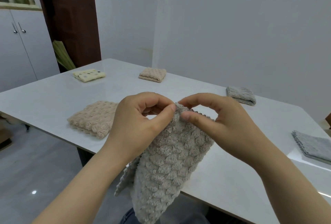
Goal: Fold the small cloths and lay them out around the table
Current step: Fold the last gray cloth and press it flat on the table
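no readable text, labels, numbers

Plain home room: white table (53, 98), cupboard (18, 48), brown door (71, 18)

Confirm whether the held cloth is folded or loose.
Loose: the cloth hangs in the air, pinched at its top by the left hand and right hand.

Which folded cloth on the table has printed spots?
The pale yellow cloth at the far left; the rest are plain beige or grey, with no print.
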`<state>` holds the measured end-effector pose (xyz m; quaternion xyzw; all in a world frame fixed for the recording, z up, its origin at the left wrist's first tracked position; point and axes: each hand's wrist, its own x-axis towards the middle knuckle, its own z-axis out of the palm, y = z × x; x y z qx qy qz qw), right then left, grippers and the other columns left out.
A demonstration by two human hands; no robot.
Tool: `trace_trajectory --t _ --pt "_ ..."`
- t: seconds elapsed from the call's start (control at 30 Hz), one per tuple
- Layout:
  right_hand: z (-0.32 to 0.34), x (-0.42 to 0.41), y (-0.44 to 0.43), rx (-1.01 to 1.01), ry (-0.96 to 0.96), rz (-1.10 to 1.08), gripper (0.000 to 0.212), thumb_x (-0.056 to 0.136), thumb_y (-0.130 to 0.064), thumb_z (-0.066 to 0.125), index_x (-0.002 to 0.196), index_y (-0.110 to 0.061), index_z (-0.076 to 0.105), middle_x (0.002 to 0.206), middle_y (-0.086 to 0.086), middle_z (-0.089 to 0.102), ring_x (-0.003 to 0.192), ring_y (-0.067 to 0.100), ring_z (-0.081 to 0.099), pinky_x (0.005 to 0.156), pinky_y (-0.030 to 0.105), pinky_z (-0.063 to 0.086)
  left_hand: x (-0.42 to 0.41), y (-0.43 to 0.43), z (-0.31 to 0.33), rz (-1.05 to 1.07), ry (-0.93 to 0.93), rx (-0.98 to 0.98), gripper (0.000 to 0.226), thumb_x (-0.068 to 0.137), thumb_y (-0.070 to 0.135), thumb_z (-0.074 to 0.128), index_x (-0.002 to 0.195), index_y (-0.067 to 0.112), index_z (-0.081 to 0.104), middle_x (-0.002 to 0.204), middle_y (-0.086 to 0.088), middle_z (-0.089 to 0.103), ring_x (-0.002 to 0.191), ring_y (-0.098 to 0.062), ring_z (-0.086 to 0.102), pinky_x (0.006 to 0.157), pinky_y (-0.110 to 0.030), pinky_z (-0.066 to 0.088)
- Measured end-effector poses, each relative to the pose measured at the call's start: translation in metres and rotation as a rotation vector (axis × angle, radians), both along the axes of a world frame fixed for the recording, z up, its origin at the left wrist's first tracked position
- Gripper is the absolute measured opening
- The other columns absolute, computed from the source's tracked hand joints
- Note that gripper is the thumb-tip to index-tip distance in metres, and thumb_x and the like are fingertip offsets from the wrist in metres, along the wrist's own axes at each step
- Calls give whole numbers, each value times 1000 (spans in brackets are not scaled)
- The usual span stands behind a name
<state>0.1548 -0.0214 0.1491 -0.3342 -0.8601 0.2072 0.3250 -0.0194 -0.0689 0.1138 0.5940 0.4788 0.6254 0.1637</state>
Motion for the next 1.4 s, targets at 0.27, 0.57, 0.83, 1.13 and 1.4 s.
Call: trace_trajectory --t 0.27,0.57,0.83,1.13,1.4 --pt "-2 1 0 -7 87 6 9 89 -23 64 81 -24 67 82 -10 70 87 4 65 74 18 51 4 -10 -10 -65 -44 -107 20 72 27 79 89 26 68 84 9 71 79 -8 68 73 -17 53" --pt "-2 1 1 7 79 -10 8 89 -24 63 82 -24 66 81 -8 69 82 8 66 74 27 51 8 -20 -35 3 28 -140 19 71 37 73 86 29 64 87 13 67 87 -8 65 78 -21 53" --pt "-1 4 7 46 139 -76 10 89 -21 64 80 -23 66 76 -7 68 73 9 63 67 19 48 1 -18 -54 -19 94 -138 29 76 47 63 64 20 63 71 8 61 72 -12 59 67 -28 49" --pt "-6 6 26 45 208 -166 9 90 -19 63 82 -16 66 72 -2 66 64 7 55 60 16 41 -4 -17 -80 -9 102 -208 34 72 50 62 59 19 60 67 5 59 65 -8 55 61 -16 42" --pt "-6 8 41 55 222 -213 9 90 -17 63 83 -13 66 73 -1 63 63 4 51 58 11 40 -10 -16 -98 1 156 -277 35 73 51 63 57 20 62 63 7 56 58 -6 51 56 -13 36"
